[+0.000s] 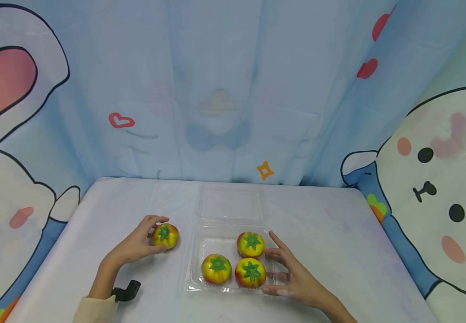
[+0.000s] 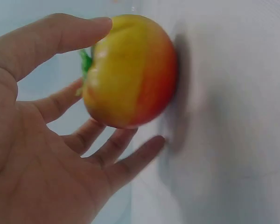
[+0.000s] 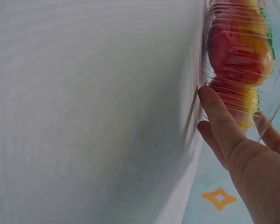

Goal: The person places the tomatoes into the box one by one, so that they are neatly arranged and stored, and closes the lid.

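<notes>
My left hand holds a red-and-yellow toy tomato with a green star-shaped top, left of the box. In the left wrist view, the thumb lies over one side of this tomato and the fingers reach round the other; it sits at or just above the cloth. A clear plastic box stands open with three similar toy tomatoes inside: one front left, two stacked front to back on the right. My right hand rests at the box's right wall, fingers spread; the right wrist view shows fingertips against the plastic.
The box's clear lid lies folded back behind it. A white cloth covers the table. Behind hangs a blue curtain with cartoon prints. A black strap piece is on my left wrist.
</notes>
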The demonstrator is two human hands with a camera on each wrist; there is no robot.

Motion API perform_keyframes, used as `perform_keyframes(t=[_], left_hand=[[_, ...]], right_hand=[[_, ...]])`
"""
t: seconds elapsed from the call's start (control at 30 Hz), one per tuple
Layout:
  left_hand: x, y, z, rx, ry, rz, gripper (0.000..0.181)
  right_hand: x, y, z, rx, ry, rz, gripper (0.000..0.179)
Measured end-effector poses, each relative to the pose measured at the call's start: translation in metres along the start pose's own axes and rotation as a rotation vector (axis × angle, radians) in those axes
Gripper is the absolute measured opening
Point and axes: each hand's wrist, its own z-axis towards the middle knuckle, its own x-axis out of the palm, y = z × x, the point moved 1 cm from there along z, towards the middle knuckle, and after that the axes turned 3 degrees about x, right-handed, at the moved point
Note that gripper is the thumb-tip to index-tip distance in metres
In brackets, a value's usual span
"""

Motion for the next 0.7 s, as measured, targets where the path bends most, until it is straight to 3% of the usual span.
perform_keyframes(t=[0.7], left_hand=[[0.003, 0.014, -0.001, 0.015, -0.073, -0.081, 0.055]], right_hand=[[0.001, 0.000, -0.001, -0.014, 0.004, -0.002, 0.078]])
